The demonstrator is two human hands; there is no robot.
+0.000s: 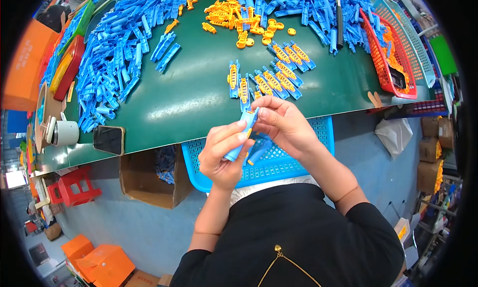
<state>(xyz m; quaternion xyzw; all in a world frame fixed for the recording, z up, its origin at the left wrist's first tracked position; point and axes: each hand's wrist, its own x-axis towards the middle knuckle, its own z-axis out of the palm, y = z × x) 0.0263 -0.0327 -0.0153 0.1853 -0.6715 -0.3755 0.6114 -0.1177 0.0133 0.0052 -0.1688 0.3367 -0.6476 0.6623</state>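
Over the blue basket (189,165), near the table's front edge, my left hand (223,155) grips a long light-blue plastic piece (233,153) with a bit of yellow showing along it. The fingers of my right hand (288,124) are pinched at the upper end of the same piece; its fingertips partly hide that end. Just beyond my hands lie several blue pieces with yellow ladder-like inserts (273,81), loosely in rows. More blue parts (259,150) lie in the basket under my hands.
Large heaps of blue plastic parts (112,53) cover the green table (194,83) at left and back. Yellow parts (224,13) are piled at the far middle. A red basket (381,58) stands right, a phone (109,140) and white mug (66,133) left. Below is a cardboard box (137,185).
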